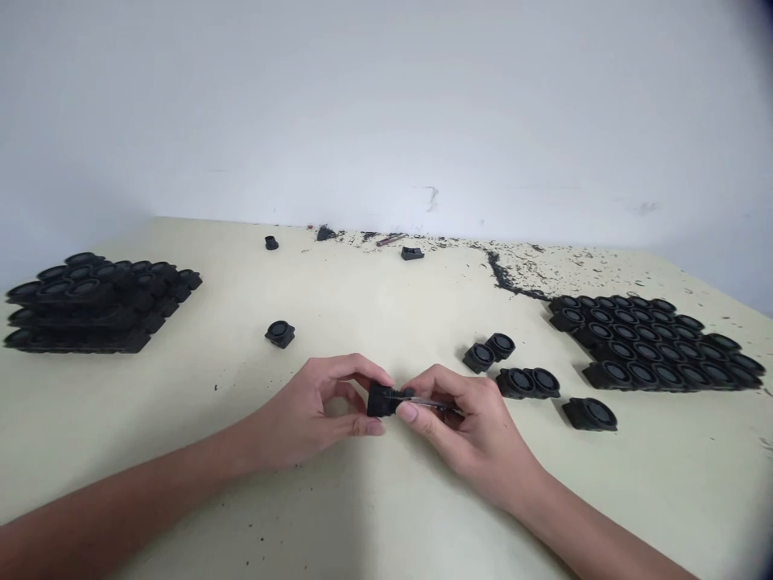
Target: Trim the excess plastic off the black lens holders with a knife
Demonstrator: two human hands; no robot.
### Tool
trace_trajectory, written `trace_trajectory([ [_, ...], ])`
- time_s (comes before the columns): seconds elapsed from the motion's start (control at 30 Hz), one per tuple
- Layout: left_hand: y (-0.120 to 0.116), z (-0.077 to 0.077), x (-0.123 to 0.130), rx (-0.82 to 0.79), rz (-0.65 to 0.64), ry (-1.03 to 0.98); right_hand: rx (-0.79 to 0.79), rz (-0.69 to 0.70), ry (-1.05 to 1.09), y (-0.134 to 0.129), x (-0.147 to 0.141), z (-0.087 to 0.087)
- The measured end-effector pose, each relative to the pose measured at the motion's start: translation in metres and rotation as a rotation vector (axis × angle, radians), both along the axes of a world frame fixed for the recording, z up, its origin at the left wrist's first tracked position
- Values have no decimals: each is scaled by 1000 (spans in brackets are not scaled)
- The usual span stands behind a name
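Where the pale table (217,403) meets a plain, lightly scuffed wall (374,105), dark shavings (504,278) lie scattered along the far edge, thickest toward the far right corner. Stacked black parts (102,302) stand by the left edge, and a flat block of similar round-faced parts (652,342) sits toward the right edge.

Both forearms reach in from the near corners, and the hands meet near the middle of the near edge. The left hand (326,407) pinches a black ribbed piece (382,400) between thumb and fingers, palm turned inward. The right hand (468,415) grasps a thin metallic tool (431,403), its tip against the piece's right end, just outside the left hand's fingertips.
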State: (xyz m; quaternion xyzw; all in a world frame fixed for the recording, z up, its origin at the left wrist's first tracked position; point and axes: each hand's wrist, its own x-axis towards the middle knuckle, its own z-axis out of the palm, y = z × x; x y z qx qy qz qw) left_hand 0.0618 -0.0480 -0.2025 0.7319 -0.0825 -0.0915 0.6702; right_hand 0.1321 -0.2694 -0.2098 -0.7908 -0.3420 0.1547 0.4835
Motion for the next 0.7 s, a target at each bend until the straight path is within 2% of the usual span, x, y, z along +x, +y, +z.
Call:
trace_trajectory([
  [0.2,2,-4,2,-2,-3,-118,-49,10,12,2,1,1],
  [0.43,3,-5,-1,-29,76,22,24,-36,16,1,3,3],
  [0.53,2,-5,0,-39,68,62,55,-37,31,1,3,2],
  [0.7,2,-5,1,-26,78,-81,46,-34,54,2,4,1],
])
